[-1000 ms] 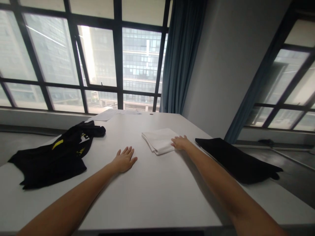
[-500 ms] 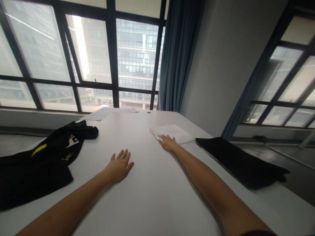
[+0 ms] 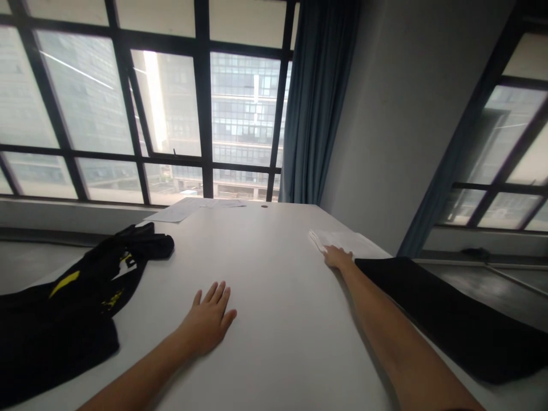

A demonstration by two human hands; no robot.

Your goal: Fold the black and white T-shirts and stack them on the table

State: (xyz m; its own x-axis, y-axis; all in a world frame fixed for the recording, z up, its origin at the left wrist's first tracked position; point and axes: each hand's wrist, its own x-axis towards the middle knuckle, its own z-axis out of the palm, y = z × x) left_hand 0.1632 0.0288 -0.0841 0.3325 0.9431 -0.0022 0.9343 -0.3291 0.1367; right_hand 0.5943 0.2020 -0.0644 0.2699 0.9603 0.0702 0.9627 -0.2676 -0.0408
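Note:
My left hand (image 3: 206,319) lies flat on the white table (image 3: 265,319), palm down and fingers spread, touching only the tabletop. Farther off on the right, my right hand (image 3: 338,258) rests against the near-left edge of a folded white cloth (image 3: 353,242). Its fingers are stretched apart over that edge, and I see no grip round the fabric. Just right of my right forearm is a folded black cloth (image 3: 449,314), which touches or nearly touches the white one and reaches the table's right edge.
A crumpled black garment (image 3: 64,325) with yellow and white print covers the left side of the table. Sheets of paper (image 3: 173,212) lie at the far left corner. Beyond the table stand windows, a blue curtain (image 3: 314,114) and a grey pillar (image 3: 381,131).
My right hand has moved to the right, and the folded white cloth has slid with it toward the table's right edge. My left hand stays on the tabletop. The view has tilted slightly.

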